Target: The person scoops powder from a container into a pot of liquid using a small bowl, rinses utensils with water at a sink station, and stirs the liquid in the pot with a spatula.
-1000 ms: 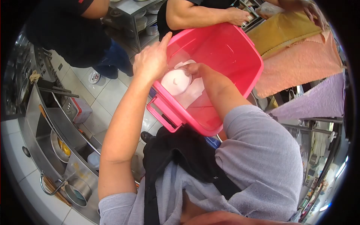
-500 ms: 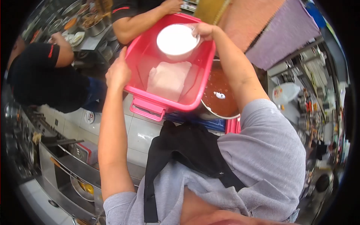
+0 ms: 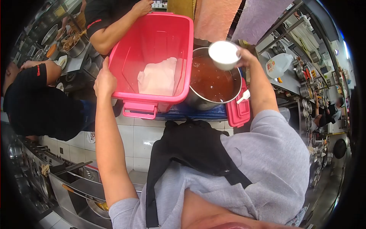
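My left hand grips the left rim of a pink plastic bin, fingers closed on it. White powder lies at the bottom of the bin. My right hand holds a bowl full of white powder by its right side. The bowl is over the upper right part of a large metal pot of reddish-brown liquid, which stands just right of the bin.
A co-worker's arm rests at the bin's far left corner. Another person stands at the left. A pink lid with a white scoop lies right of the pot. Cloths hang behind; a plastic jug is at right.
My right hand has lifted the bowl of powder out of the bin and moved it right, over the pot. My left hand still holds the bin, now more upright in view.
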`<state>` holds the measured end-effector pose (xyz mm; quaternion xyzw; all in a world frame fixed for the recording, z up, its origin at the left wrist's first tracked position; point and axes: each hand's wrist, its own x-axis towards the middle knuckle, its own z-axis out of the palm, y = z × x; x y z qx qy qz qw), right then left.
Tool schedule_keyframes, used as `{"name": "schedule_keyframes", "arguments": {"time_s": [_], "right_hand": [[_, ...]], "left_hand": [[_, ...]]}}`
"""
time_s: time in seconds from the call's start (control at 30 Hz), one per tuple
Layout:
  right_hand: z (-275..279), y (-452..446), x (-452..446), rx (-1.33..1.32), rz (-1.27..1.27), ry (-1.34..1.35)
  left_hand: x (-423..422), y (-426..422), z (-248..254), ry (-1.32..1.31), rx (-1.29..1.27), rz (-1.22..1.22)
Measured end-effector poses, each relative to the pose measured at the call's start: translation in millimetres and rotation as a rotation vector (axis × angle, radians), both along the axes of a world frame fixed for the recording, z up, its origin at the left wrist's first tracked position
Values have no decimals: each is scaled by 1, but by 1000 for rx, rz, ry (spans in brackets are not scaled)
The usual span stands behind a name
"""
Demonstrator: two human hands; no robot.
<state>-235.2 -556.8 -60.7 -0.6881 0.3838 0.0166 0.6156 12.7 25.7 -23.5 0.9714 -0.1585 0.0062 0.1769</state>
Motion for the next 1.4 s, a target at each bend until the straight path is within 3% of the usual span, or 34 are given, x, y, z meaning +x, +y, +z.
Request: {"name": "schedule_keyframes", "arguments": {"time_s": [0.13,0.2,0.4,0.47,0.73,1.07,1.23,1.3,1.37,1.4], "right_hand": [[-58,8,-34,-95,-127,259],[-81,10,-32,-209,-16,389],[-81,64,-3,-551,168,592],[-87,71,12,-779,187,640],[-42,105,60,-1099,222,646],[-59,99,60,-1348,226,538],[-42,82,46,-1443,150,511],[-35,77,42,-1477,187,518],[-35,72,32,-1488,181,508],[-36,71,28,-1459,135,513]], "left_hand": [[-3,-2,4,11,-2,1],[-2,-2,4,17,7,3],[-1,-1,2,25,-20,10],[-1,-2,1,20,-31,8],[-2,0,3,32,-37,23],[0,0,2,39,-51,39],[-3,2,5,98,-85,67],[9,10,-5,-130,-55,-34],[40,5,23,-537,-360,-344],[20,-17,81,-743,-376,-345]]}}
